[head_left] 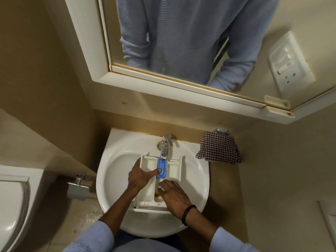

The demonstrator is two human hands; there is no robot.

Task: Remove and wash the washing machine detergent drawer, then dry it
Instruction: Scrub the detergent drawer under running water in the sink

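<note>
The white detergent drawer (174, 171) lies lengthwise in the white sink (116, 171), under the running tap (164, 142). Water falls onto the far end of its blue insert (162, 165). My left hand (141, 176) holds the drawer's left wall, with the thumb pressed on the blue insert. My right hand (171, 192) rests with spread fingers inside the right compartment near the drawer's front, beside a brown stain (157, 194). A checked cloth (219, 150) hangs from a holder on the wall to the right of the sink.
A framed mirror (181, 42) hangs above the sink and reflects a person's blue sleeves. A switch plate (289, 64) is on the right wall. A toilet (12, 206) stands at the left, with a wall valve (79, 184) between it and the sink.
</note>
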